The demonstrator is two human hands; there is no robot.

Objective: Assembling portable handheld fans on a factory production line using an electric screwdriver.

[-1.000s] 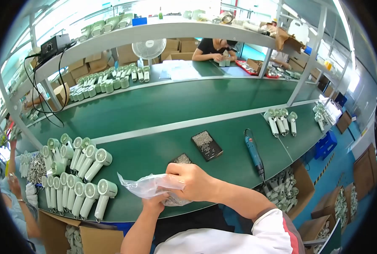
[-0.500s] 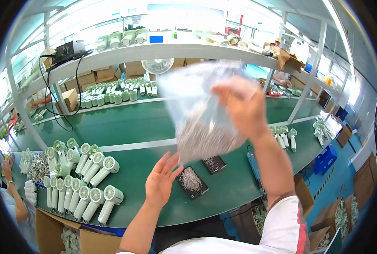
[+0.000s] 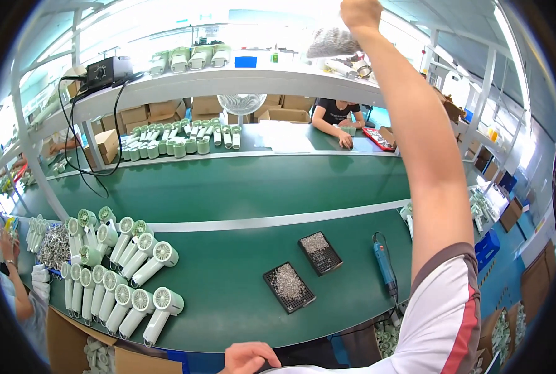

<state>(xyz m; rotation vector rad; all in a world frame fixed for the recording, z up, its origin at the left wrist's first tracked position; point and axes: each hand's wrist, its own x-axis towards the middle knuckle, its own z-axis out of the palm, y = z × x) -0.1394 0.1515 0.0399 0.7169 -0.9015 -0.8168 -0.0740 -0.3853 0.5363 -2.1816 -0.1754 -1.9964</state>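
High over the white shelf, my right hand (image 3: 362,14) is closed on the top of a clear plastic bag. Small grey-brown pieces, seemingly screws, fill the bag's bottom (image 3: 333,43). Close to my body at the lower edge is my left hand (image 3: 250,357), its fingers loosely bent and nothing visible in them. Two black trays lie on the green bench: the nearer tray (image 3: 302,304) carries a heap of small silvery pieces (image 3: 288,282). In the farther tray (image 3: 329,264), similar pieces (image 3: 316,242) cover the far part.
A blue electric screwdriver (image 3: 384,265) lies right of the trays. Pale green handheld fans (image 3: 159,308) stand in rows at left beside a pile of metal loops (image 3: 54,246). Across the bench sits another person (image 3: 338,115). The shelf (image 3: 240,80) spans overhead, with a black control box (image 3: 106,73).
My right hand has lifted the bag up and away, from above the trays to the shelf. My left hand has drawn back toward my body. Pieces now show in the farther tray.
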